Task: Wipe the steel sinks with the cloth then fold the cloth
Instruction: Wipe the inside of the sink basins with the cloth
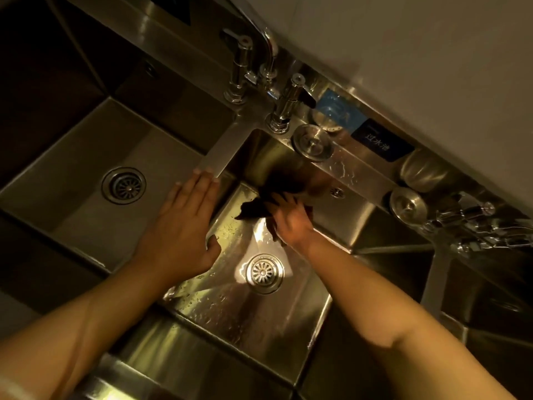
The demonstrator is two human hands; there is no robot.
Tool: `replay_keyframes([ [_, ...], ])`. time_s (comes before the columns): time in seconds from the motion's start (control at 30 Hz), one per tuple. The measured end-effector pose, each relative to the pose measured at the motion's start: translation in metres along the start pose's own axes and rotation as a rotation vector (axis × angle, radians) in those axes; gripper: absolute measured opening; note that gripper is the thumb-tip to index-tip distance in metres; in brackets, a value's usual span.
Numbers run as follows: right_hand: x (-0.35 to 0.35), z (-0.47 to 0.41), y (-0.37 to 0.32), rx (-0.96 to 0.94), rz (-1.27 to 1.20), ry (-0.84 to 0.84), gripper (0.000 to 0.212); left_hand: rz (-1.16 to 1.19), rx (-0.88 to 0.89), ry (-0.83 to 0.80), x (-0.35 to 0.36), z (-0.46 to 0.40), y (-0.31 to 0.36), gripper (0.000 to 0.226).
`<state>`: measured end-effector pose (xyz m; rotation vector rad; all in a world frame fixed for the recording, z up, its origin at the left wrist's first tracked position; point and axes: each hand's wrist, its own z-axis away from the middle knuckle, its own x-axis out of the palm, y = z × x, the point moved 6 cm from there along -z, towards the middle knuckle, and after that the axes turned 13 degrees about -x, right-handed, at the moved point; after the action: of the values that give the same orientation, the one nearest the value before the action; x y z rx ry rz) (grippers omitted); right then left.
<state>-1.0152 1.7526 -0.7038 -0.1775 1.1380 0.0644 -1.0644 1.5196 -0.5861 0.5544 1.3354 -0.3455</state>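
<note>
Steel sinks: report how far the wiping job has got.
Done: nothing clearly finished; the middle sink is wet with droplets. In hand: the right hand presses the dark cloth against that sink's far wall, while the left hand rests flat on the divider. Left: the left sink looks dry, the right one is shadowed, and the cloth is unfolded.

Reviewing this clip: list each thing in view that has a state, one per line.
Left hand: open, fingers straight, resting flat on the divider between two sinks.
Right hand: gripping the cloth, pressed to the middle sink's back wall; blurred.
Cloth: dark, bunched, not folded.
Middle sink: wet, droplets on its floor, drain unplugged.
Left sink: looks dry, drain unplugged.
Two sink stoppers: out, lying on the back ledge.
Faucet: no water seen running.
</note>
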Motion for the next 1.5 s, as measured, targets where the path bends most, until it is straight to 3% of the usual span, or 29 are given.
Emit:
replay_keyframes([
  [0.1,0.026,-0.02,0.008,0.239,-0.425,0.111,0.058,-0.024,-0.007,0.011,0.0,-0.001,0.0,0.104],
  [0.2,0.052,-0.034,-0.002,0.3,-0.64,0.178,0.061,-0.038,0.008,0.037,0.0,-0.001,-0.001,0.103],
  [0.37,0.083,-0.042,-0.055,0.208,-0.409,0.192,0.065,-0.032,0.001,0.07,0.003,-0.003,-0.002,0.103],
  [0.43,0.094,-0.039,-0.083,0.19,-0.425,0.142,0.066,-0.027,-0.002,0.079,0.003,-0.003,-0.002,0.103],
  [0.67,0.148,0.015,-0.211,-0.235,-0.441,0.005,0.076,-0.055,-0.011,0.022,-0.003,-0.001,0.002,0.104],
  [0.73,0.163,0.036,-0.233,-0.382,-0.405,-0.052,0.068,-0.077,-0.019,0.001,-0.004,-0.001,0.003,0.103],
  [0.87,0.176,0.046,-0.229,-0.563,-0.264,-0.093,0.062,-0.079,-0.027,-0.006,-0.005,0.0,0.004,0.101],
  [0.93,0.169,0.033,-0.214,-0.59,-0.208,-0.109,0.076,-0.08,-0.021,-0.006,-0.005,0.0,0.004,0.102],
  [1.07,0.142,-0.003,-0.16,-0.447,-0.198,-0.11,0.116,-0.053,-0.022,0.006,-0.004,0.0,0.002,0.103],
  [1.17,0.113,-0.027,-0.108,-0.235,-0.192,-0.032,0.104,-0.015,-0.008,0.03,-0.005,-0.001,0.003,0.1],
  [1.3,0.091,-0.027,-0.041,-0.006,-0.15,-0.039,0.117,-0.028,-0.013,0.02,-0.005,-0.002,0.003,0.101],
  [1.4,0.097,0.006,-0.002,0.145,-0.221,0.008,0.093,-0.054,-0.02,0.007,-0.005,-0.001,0.003,0.102],
  [1.5,0.121,0.057,0.023,0.269,-0.244,-0.058,0.087,-0.059,-0.025,-0.008,-0.006,-0.001,0.004,0.103],
])
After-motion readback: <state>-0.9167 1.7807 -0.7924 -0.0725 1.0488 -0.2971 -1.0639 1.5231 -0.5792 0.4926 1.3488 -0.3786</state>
